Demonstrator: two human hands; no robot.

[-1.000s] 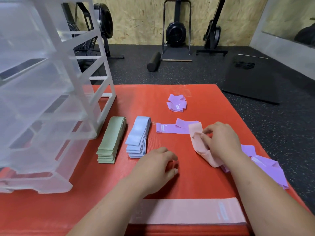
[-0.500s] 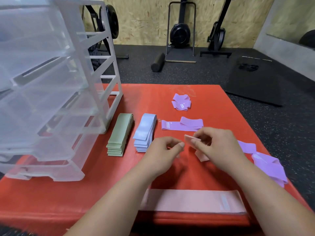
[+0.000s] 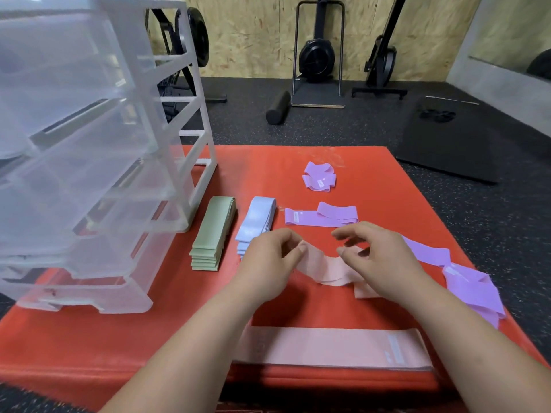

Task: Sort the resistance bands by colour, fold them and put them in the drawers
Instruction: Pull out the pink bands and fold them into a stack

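Note:
A pink band sags between my hands above the red mat. My left hand pinches its left end. My right hand holds its right end with thumb and curled fingers. Flat pink bands lie stacked at the mat's near edge. A folded green stack and a folded blue stack sit side by side left of my hands. Purple bands lie loose: a crumpled one, a flat pair, and a heap on the right.
A clear plastic drawer unit stands on the mat's left side, its drawers pulled partly out. Black rubber floor surrounds the mat. A foam roller, exercise machines and a black mat lie beyond.
My left hand came over and took the pink band's left end. Both hands drew apart, opening the band out from a bunch in my right hand into a sagging strip.

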